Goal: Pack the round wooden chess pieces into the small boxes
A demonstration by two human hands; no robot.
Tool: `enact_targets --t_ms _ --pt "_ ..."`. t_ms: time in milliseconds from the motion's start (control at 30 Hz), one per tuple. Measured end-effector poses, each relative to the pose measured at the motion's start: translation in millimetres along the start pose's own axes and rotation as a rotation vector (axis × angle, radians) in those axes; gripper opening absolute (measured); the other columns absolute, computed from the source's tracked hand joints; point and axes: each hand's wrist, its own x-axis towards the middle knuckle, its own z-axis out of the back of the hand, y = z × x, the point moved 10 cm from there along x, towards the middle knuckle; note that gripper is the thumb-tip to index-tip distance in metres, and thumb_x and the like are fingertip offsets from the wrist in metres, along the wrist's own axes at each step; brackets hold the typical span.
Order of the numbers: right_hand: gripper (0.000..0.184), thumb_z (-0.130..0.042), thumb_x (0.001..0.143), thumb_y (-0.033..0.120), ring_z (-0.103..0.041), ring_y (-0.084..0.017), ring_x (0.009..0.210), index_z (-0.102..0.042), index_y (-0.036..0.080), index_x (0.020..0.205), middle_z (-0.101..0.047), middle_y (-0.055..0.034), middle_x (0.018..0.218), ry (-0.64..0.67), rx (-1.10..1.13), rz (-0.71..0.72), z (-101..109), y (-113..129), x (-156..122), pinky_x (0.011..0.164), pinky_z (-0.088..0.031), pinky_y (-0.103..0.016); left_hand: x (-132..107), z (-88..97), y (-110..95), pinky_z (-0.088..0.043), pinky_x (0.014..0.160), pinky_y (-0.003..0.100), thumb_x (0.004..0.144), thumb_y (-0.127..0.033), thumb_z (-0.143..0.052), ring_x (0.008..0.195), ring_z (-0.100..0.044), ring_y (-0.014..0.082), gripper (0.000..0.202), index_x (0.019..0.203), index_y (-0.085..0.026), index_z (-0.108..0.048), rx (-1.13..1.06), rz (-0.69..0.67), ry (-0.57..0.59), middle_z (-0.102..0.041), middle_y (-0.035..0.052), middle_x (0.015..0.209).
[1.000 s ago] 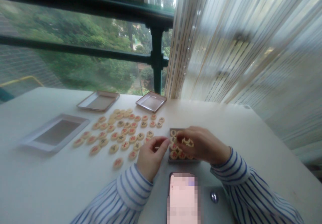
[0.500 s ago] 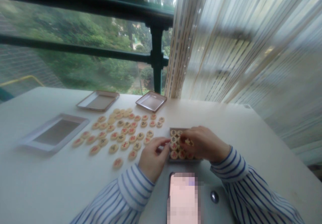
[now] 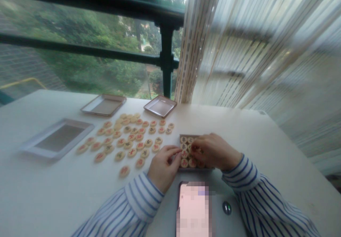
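A small grey box [image 3: 183,136] near the table's front holds round wooden chess pieces [image 3: 184,163] with red and black characters, laid in rows. My right hand [image 3: 215,152] lies over the box, fingers curled and pinching down on a piece among those inside. My left hand [image 3: 163,166] rests at the box's left edge, its fingertips closed against the pieces in the left row. Many more loose chess pieces [image 3: 128,137] are spread over the white table [image 3: 53,187] to the left of the box.
Three shallow box trays lie on the table: a white one [image 3: 57,138] at the left, a brownish one [image 3: 103,105] behind, a smaller one [image 3: 160,106] by the window post. A phone [image 3: 194,208] lies at the near edge. A striped curtain [image 3: 255,52] hangs at the right.
My right hand has lowered onto the pieces in the box and slid slightly left. My left hand's fingers have moved right, up against the box's left row.
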Motion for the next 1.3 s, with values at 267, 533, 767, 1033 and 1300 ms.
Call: enact_targets --t_ms 267,533,767,1033,1300 --pt "0.025 -0.043 0.083 0.037 -0.058 -0.017 0.082 -0.061 0.02 0.085 -0.065 -0.006 0.085 0.028 0.011 0.006 -4.3 -0.5 0.8 0.071 -0.036 -0.028 -0.4 -1.5 -5.7 -0.046 0.077 0.029 0.074 -0.028 -0.053 0.085 -0.058 0.0175 0.02 0.084 -0.02 -0.068 0.091 -0.032 0.022 -0.063 0.0061 0.091" --pt "0.025 -0.042 0.084 0.036 -0.058 -0.017 0.08 -0.061 0.021 0.084 -0.065 -0.0042 0.083 0.014 0.013 0.027 -4.7 0.3 0.8 0.068 -0.035 -0.027 -0.4 -3.8 -4.7 -0.045 0.079 0.03 0.076 -0.028 -0.051 0.086 -0.057 0.0173 0.021 0.086 -0.021 -0.068 0.119 -0.043 0.042 -0.063 0.0058 0.092" --pt "0.025 -0.043 0.083 0.036 -0.058 -0.016 0.081 -0.062 0.02 0.083 -0.065 -0.0037 0.084 0.043 0.038 0.039 -6.2 1.9 1.0 0.068 -0.035 -0.026 0.1 -4.8 -5.2 -0.046 0.078 0.029 0.076 -0.028 -0.05 0.086 -0.058 0.0168 0.021 0.086 -0.021 -0.068 0.132 -0.062 0.047 -0.063 0.0051 0.091" --pt "0.026 -0.042 0.084 0.037 -0.057 -0.016 0.078 -0.061 0.02 0.081 -0.064 -0.0035 0.083 0.003 0.014 0.05 -3.5 0.3 -1.0 0.067 -0.034 -0.027 -0.5 -5.2 -1.9 -0.046 0.079 0.029 0.076 -0.027 -0.05 0.087 -0.058 0.0168 0.021 0.086 -0.021 -0.067 0.138 -0.052 0.045 -0.063 0.0051 0.093" --pt "0.025 -0.041 0.084 0.033 -0.056 -0.013 0.073 -0.061 0.02 0.077 -0.063 -0.0026 0.082 0.037 0.022 0.067 -5.3 2.6 -1.4 0.063 -0.031 -0.026 -0.9 -6.9 -0.6 -0.046 0.08 0.029 0.076 -0.028 -0.05 0.087 -0.058 0.0171 0.022 0.088 -0.02 -0.067 0.155 -0.053 0.054 -0.062 0.0059 0.094"
